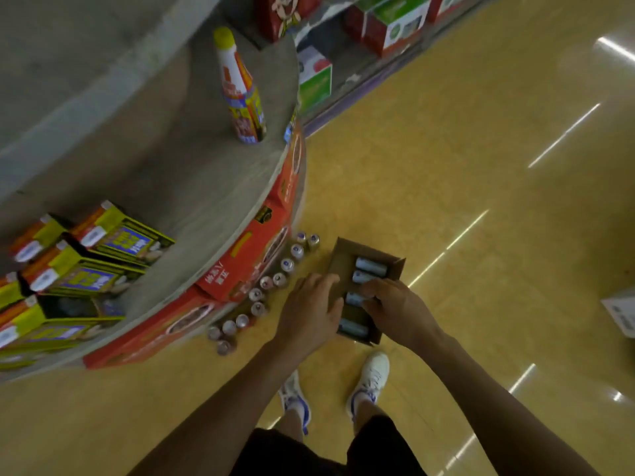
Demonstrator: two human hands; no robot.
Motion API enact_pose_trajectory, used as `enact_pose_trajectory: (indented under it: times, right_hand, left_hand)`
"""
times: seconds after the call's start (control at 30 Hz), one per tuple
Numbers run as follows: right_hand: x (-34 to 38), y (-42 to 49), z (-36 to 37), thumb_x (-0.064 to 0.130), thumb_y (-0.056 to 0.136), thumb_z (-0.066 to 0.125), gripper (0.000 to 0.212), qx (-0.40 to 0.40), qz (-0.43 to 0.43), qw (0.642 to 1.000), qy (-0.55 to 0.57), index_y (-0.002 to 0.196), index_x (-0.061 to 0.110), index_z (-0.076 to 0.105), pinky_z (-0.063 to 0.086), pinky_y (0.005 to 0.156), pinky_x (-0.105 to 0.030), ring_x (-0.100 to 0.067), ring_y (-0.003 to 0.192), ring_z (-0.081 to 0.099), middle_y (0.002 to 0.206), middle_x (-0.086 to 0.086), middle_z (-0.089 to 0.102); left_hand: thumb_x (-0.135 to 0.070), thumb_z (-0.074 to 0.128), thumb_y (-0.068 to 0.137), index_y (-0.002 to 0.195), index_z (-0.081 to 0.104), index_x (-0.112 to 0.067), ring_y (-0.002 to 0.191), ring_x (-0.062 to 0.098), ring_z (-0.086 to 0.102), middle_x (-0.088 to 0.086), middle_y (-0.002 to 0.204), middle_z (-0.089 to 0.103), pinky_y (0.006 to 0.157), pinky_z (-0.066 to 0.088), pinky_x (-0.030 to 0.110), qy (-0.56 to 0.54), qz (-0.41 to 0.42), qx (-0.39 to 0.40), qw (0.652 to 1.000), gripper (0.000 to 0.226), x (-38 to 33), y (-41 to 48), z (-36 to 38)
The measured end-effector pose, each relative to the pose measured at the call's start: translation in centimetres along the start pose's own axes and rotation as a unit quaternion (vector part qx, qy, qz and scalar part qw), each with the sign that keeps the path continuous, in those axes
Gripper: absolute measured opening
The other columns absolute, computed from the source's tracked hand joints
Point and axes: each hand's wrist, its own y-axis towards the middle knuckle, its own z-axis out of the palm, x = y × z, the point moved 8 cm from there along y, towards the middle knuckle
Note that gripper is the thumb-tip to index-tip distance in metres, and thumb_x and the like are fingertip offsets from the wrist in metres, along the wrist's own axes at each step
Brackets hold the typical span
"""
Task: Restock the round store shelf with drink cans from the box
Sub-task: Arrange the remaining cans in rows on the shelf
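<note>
A brown cardboard box [343, 259] lies open on the floor with several pale blue drink cans [370, 266] lying on their sides in it. My right hand [395, 309] reaches into the box and its fingers curl round one can [354, 298] in the middle. My left hand [311, 310] rests on the box's left wall, fingers spread and fairly straight. Several cans [287, 265] stand upright in a curved row on the floor along the base of the round grey shelf [192, 187].
On the shelf stand a tall bottle with a yellow cap [240, 91] and yellow-and-orange cartons [103, 242] at the left. Red boxes [240, 266] ring the shelf base. My white shoes [369, 383] are just behind the box. A white box [622, 312] sits at the right edge.
</note>
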Motion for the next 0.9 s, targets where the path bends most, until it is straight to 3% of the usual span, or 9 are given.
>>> enact_pose_trajectory:
  times: [0.3,0.4,0.53,0.63,0.7,0.9]
  right_hand:
    - [-10.9,2.8,6.7,0.006,0.088,0.07,0.017,0.063,0.002,0.997,0.04,0.104,0.004,0.073,0.055,0.076,-0.044,-0.04,0.093,0.066,0.102,-0.016,0.072]
    - [-14.8,4.4,10.3,0.011,0.093,0.064,0.019,0.089,0.027,0.995,0.04,0.109,0.005,0.071,0.052,0.083,-0.043,-0.036,0.1,0.065,0.108,-0.014,0.071]
    - [-21.6,7.2,18.7,0.021,0.098,0.058,0.028,0.15,0.076,0.986,0.021,0.124,0.015,0.064,0.046,0.095,-0.035,-0.028,0.114,0.06,0.125,-0.008,0.065]
    - [-26.6,9.6,25.6,0.025,0.1,0.055,0.03,0.194,0.112,0.974,0.011,0.129,0.02,0.059,0.047,0.095,-0.033,-0.024,0.117,0.058,0.13,-0.006,0.061]
    - [-29.4,11.3,30.0,0.028,0.101,0.052,0.032,0.226,0.125,0.966,-0.001,0.132,0.022,0.056,0.049,0.097,-0.034,-0.022,0.117,0.059,0.131,-0.004,0.06]
    - [-36.3,16.8,42.9,0.033,0.102,0.051,0.042,0.32,0.104,0.938,-0.079,0.141,0.02,0.048,0.043,0.095,-0.029,-0.021,0.121,0.057,0.137,-0.004,0.056]
  left_hand:
    - [-0.034,0.051,0.103,0.145,0.045,-0.022,0.131,0.02,0.044,0.001,0.142,0.048,0.103,0.041,0.033,-0.038,-0.117,0.065,0.99,0.044,2.3,3.6,12.7]
    - [-0.034,0.051,0.103,0.145,0.047,-0.02,0.128,0.022,0.047,0.002,0.141,0.049,0.101,0.043,0.034,-0.039,-0.138,0.087,0.986,0.045,5.0,5.2,17.1]
    - [-0.034,0.054,0.101,0.146,0.046,-0.02,0.131,0.021,0.047,0.003,0.143,0.048,0.102,0.043,0.034,-0.039,-0.155,0.13,0.978,0.047,11.0,8.5,25.2]
    - [-0.035,0.054,0.101,0.147,0.044,-0.021,0.135,0.022,0.044,0.004,0.146,0.046,0.109,0.041,0.041,-0.026,-0.147,0.167,0.975,0.049,16.1,11.6,31.5]
    - [-0.037,0.054,0.101,0.148,0.042,-0.023,0.136,0.022,0.043,0.002,0.147,0.046,0.11,0.04,0.039,-0.007,-0.137,0.187,0.973,0.05,19.1,13.9,35.2]
    - [-0.031,0.059,0.099,0.151,0.037,-0.025,0.136,0.023,0.045,0.002,0.149,0.043,0.109,0.043,0.04,0.018,-0.133,0.294,0.946,0.057,27.2,20.3,46.2]
